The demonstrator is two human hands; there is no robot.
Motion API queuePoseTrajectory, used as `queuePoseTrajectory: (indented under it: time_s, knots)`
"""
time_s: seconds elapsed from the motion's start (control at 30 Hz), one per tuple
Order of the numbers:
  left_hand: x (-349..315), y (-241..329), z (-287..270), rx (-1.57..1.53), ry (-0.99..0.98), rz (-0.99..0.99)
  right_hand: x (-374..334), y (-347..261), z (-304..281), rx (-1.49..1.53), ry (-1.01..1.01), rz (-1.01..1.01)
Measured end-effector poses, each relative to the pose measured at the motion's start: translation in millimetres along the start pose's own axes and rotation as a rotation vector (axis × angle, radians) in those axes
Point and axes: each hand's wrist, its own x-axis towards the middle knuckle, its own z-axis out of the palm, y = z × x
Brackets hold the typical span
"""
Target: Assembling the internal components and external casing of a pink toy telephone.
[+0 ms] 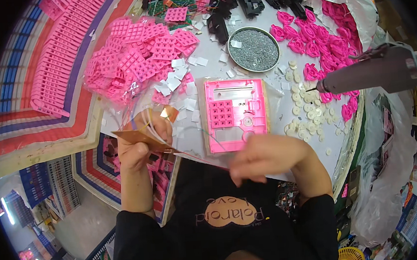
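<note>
A pink plastic housing (260, 100) lies in front of me on a pale pad, with a pink keypad grid (222, 114) set in its left side. To its left, my left hand (143, 134) is closed on a thin brown circuit board (141, 140), held tilted. Wires and a copper-coloured piece (169, 113) show beside those fingers. My right hand (268, 155) hovers over the housing's near right corner, somewhat blurred by motion. Its fingers are loosely bent and apart, and I see nothing in them.
Pink keypad grids (130, 53) fill a clear bag at the left. Behind the housing stands a round tin (253, 49) of small screws. An electric screwdriver (373, 72) juts in from the right, over white discs (309, 113) and pink parts (316, 40). Black parts (248, 1) lie farther back.
</note>
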Motion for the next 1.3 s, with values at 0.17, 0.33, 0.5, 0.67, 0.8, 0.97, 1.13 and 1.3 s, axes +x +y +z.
queuePoseTrajectory:
  time_s: [0.17,0.33,0.5,0.67,0.8,0.97,1.13,1.3]
  knots:
    - [-6.9,-7.5,-4.5,-0.114,-0.026,-0.067,-35.3,-14.7,20.9,-0.586,0.272,-0.035]
    - [-4.0,-16.6,3.7,-0.037,-0.150,-0.218,-16.6,-14.6,-0.8,-0.800,0.973,-0.402]
    - [4.7,-0.7,24.9,0.143,-0.067,-0.353,36.9,5.7,21.3,0.004,0.702,-0.420]
    - [-13.1,-16.2,17.8,0.132,0.075,-0.345,41.2,30.4,38.5,0.498,0.692,-0.506]
    - [-16.8,-16.1,20.3,0.277,-0.092,-0.272,8.3,40.3,39.9,0.191,0.517,-0.342]
    - [-9.4,-9.5,26.1,0.490,-0.248,-0.122,-50.8,43.7,31.7,-0.452,0.463,-0.256]
    - [-3.6,-3.5,43.2,0.699,-0.387,-0.058,-51.6,-4.5,18.7,-0.886,0.624,-0.253]
    - [-0.5,11.8,57.9,0.726,-0.480,-0.091,4.3,4.8,37.7,-0.888,0.463,-0.180]
